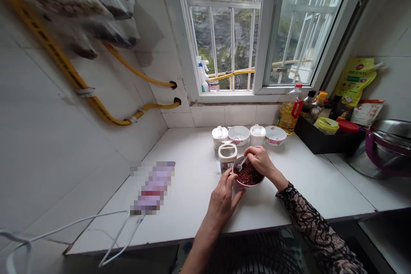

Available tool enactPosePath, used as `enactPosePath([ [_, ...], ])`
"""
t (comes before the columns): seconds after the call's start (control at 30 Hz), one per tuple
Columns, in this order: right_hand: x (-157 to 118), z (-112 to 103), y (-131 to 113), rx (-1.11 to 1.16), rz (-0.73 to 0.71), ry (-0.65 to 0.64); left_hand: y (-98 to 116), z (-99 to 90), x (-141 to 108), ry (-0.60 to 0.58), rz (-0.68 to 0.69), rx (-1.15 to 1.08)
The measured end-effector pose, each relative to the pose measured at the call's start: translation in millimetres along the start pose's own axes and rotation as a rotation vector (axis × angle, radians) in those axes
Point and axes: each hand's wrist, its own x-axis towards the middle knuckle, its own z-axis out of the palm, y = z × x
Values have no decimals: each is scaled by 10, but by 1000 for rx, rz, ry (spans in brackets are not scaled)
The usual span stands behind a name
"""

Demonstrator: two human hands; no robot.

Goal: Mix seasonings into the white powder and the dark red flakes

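A small bowl (248,184) of dark red, coarse dried bits (249,174) stands on the white counter. My left hand (223,195) grips its left side, thumb along the near wall and fingertips at the rim. Between the fingers of my right hand (260,162) is a small white spoon (241,164), its head in the bowl over the bits. Just behind the bowl's left side is a seasoning jar (227,154) with its clear-windowed lid. Two more white-lidded jars, a left one (220,135) and a right one (257,134), stand further back.
Behind are a white bowl (239,136) and a flowered bowl (275,136). At right stand an oil bottle (288,113), a black box (310,135) of condiments and a steel pot (382,154). A blurred purple item (156,188) and a white wire frame (112,239) are at left.
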Motion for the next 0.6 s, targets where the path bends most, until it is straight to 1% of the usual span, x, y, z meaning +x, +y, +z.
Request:
enactPosePath([
  [0.13, 30, -60, 32, 305, 263, -2, -1, -1, 1, -2, -4, 0],
  [0.23, 58, -107, 44, 421, 332, 17, 4, -8, 6, -4, -2, 0],
  [0.33, 74, -140, 42, 453, 344, 32, 12, -15, 11, -2, 4, -8],
  [0.43, 68, -148, 36, 393, 329, 45, 17, -18, 15, -1, 0, -14],
  [0.5, 52, -128, 29, 297, 270, 38, 16, -19, 14, -3, -3, -15],
  [0.6, 23, -68, 10, 180, 133, -22, 10, -17, 10, -4, 0, -12],
])
